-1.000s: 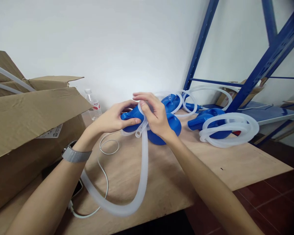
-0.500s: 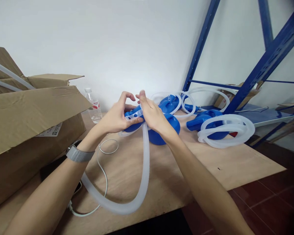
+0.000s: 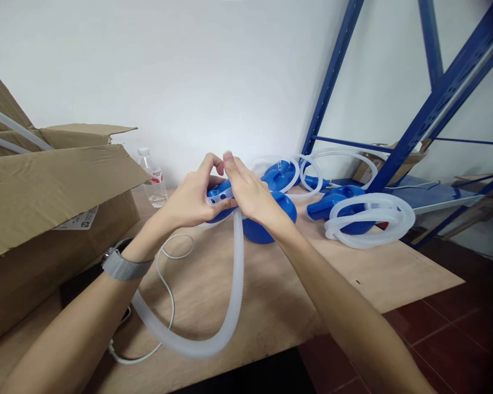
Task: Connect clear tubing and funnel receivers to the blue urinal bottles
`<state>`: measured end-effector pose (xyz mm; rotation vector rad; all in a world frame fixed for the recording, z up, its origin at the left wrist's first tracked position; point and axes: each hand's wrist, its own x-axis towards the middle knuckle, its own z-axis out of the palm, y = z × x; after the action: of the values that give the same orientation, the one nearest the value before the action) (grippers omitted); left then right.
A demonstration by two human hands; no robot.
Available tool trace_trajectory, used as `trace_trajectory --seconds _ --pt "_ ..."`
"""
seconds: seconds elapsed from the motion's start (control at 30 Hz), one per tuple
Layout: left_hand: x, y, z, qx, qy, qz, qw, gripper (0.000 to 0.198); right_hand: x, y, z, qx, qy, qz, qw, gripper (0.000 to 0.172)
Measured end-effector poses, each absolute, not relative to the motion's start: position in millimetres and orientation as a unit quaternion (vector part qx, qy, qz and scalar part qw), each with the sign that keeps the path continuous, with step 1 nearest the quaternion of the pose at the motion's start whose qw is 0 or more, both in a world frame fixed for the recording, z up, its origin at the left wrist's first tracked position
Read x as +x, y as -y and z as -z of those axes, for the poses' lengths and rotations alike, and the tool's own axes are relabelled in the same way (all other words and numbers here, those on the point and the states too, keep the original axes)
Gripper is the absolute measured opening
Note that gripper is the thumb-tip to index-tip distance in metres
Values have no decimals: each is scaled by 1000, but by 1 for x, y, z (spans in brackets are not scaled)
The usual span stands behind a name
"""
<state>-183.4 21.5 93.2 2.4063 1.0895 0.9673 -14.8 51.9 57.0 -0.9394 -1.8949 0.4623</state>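
Where the desk [image 3: 296, 295] ends at the right and near sides, its edge drops to dark red floor, and the widest bare stretch of board lies between that edge and the hands. The left side is closed off by an open cardboard box [image 3: 45, 186], whose flap overhangs the desk beside the left forearm.

A water bottle [image 3: 152, 178] stands by the wall behind the box. Two further blue units, one [image 3: 283, 172] just behind the hands and one [image 3: 345, 200] to the right under coiled tubing, crowd the far desk, with a blue shelf rack [image 3: 431, 104] rising beyond them. A thin white cable [image 3: 164, 273] loops across the board under the left wrist.

The blue unit [image 3: 271, 221] in hand sits near mid-desk, its body resting on the board. A ribbed hose [image 3: 234, 295] hangs from its neck, sweeps down in a loop toward the near edge and runs back under the left arm.

The left hand [image 3: 193, 197], a watch [image 3: 125, 268] on its wrist, is closed on the unit's neck, thumb pressed on top and fingers arched above. The right hand [image 3: 250, 194] meets it from the right, its fingers closed on the hose's upper end at the neck. Both forearms reach forward, converging.
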Motion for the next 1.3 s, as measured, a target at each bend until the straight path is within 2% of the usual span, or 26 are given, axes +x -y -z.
trace_trajectory --seconds 0.13,0.33,0.53,0.83,1.0,1.3 --pt "-185 -23 -95 841 -394 -323 182 56 -11 -52 -63 -384 777 -252 429 76" --pt "-189 -29 -93 827 -380 -357 211 58 2 -42 -68 -262 844 -130 450 76" --pt "-190 -29 -91 838 -371 -346 201 51 0 -38 -56 -247 838 -109 475 44" --pt "-187 -26 -91 837 -362 -347 219 49 -3 -42 -47 -241 820 -73 513 37" --pt "-187 -27 -89 839 -355 -352 215 48 -3 -42 -46 -230 818 -73 523 27" --pt "-187 -29 -86 841 -359 -353 200 46 -2 -43 -40 -212 816 -67 533 24"
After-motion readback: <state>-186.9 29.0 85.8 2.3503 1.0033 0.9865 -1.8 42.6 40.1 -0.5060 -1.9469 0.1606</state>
